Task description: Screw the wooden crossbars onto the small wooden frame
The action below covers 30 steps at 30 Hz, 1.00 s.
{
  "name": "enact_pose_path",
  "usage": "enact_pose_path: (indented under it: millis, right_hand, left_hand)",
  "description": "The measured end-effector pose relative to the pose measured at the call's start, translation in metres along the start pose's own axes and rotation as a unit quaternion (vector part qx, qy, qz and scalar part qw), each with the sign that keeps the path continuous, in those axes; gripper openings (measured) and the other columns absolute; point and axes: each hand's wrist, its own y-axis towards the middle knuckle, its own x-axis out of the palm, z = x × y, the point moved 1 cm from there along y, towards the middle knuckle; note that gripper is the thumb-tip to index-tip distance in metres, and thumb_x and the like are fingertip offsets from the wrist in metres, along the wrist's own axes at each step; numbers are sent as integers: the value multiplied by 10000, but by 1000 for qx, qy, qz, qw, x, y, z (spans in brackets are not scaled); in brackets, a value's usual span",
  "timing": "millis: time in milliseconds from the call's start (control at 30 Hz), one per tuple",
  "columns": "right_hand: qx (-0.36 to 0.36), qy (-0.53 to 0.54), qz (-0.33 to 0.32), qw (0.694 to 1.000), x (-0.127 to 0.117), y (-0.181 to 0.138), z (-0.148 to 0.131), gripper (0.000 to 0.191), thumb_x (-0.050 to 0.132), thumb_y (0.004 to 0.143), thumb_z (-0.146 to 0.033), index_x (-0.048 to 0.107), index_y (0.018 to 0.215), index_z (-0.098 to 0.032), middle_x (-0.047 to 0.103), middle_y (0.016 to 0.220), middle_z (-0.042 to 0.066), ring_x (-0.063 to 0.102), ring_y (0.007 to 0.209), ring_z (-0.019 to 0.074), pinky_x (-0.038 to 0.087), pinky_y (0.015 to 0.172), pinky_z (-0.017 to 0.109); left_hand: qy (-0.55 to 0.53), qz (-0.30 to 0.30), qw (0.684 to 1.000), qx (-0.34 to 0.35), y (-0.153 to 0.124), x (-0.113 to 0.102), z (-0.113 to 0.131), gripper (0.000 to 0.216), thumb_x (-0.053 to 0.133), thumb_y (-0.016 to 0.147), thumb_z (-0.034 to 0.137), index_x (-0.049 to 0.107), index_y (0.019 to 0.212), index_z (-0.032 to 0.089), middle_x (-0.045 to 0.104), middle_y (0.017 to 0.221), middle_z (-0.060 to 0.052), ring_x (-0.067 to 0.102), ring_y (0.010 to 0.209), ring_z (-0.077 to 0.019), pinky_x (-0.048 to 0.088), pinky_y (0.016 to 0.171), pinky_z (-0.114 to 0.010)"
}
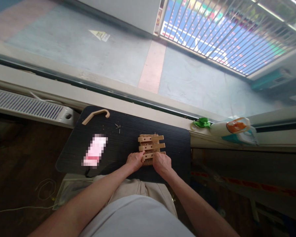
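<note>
A small wooden slatted piece point(150, 147) lies on the dark table in front of me. It has three pale wooden bars with dark round holes, set across a rougher brown base. My left hand point(135, 162) is closed at the left end of the nearest bar, fingertips on the wood. On the right, my right hand point(162, 163) is curled into a grip over the same bar and covers most of its right half. The farther two bars are untouched, and their right ends stick out past the base. What lies under my right fingers is hidden.
On the black table point(128, 131) are a curved wooden hook point(96, 114), several small screws or nails point(117, 126) and a blurred-out pinkish item point(95, 149). The window sill holds a green cloth-like bundle point(202, 122) and a white bottle point(218, 127). A radiator point(27, 103) is at left.
</note>
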Motion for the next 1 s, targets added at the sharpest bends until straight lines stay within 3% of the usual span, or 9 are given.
enact_pose_path:
  millis: [133, 267, 433, 500, 600, 767, 900, 1000]
  right_hand:
    - [-29, -30, -8, 999, -11, -4, -1, 247, 383, 825, -217, 609, 889, -142, 664, 839, 142, 630, 791, 208, 452, 639, 284]
    - [-101, -100, 6, 990, -21, -9, 3, 253, 360, 821, -112, 585, 919, -176, 660, 847, 110, 626, 796, 213, 456, 636, 305]
    - [-166, -139, 16, 976, -15, -9, 4, 290, 349, 798, -40, 607, 902, -124, 642, 885, 148, 612, 824, 219, 460, 634, 301]
    - [-157, -137, 9, 978, -9, -8, 3, 290, 355, 792, -30, 608, 912, -103, 644, 878, 159, 615, 817, 215, 459, 631, 293]
    - [-83, -91, -14, 992, -2, -6, 2, 267, 371, 805, -73, 629, 860, -113, 662, 820, 141, 628, 783, 213, 456, 626, 285]
    - [32, 5, -29, 999, 1, 0, 11, 366, 331, 857, -313, 655, 810, -149, 668, 852, 132, 627, 807, 218, 452, 656, 286]
    - [3, -18, -30, 999, -6, 0, 14, 302, 387, 826, -325, 621, 890, -146, 664, 875, 120, 623, 818, 208, 446, 671, 274]
    - [-63, -68, 1, 996, -12, -4, 8, 227, 409, 807, -177, 580, 956, -154, 667, 837, 106, 628, 787, 203, 449, 645, 281]
  left_hand:
    - [0, 3, 1000, 3, 0, 0, -1, 306, 406, 779, 217, 473, 1074, 261, 649, 990, -23, 602, 889, -170, 426, 751, -269]
    - [5, 2, 1000, 3, 0, -1, -2, 288, 420, 772, 237, 480, 1052, 261, 652, 982, -18, 608, 873, -179, 435, 733, -270]
    - [11, -3, 1000, 4, 0, -1, -1, 298, 431, 763, 242, 486, 1055, 258, 653, 979, -22, 608, 877, -186, 436, 738, -276]
    - [12, -7, 1000, 4, 0, -1, -1, 309, 428, 769, 240, 480, 1073, 258, 649, 990, -27, 604, 886, -184, 432, 749, -278]
    - [15, -8, 1000, 5, 1, -1, 0, 323, 430, 769, 237, 474, 1089, 256, 650, 986, -31, 605, 883, -185, 430, 750, -281]
    - [14, -10, 1000, 0, 2, -1, -1, 330, 434, 769, 242, 475, 1096, 257, 653, 975, -27, 603, 893, -184, 429, 748, -275]
    - [13, -14, 1000, -3, 0, -3, -1, 315, 434, 772, 256, 481, 1084, 260, 652, 979, -30, 606, 882, -187, 430, 746, -283]
    - [10, -18, 1000, -6, -1, -5, 0, 312, 432, 778, 265, 481, 1086, 258, 649, 986, -37, 607, 875, -189, 430, 750, -290]
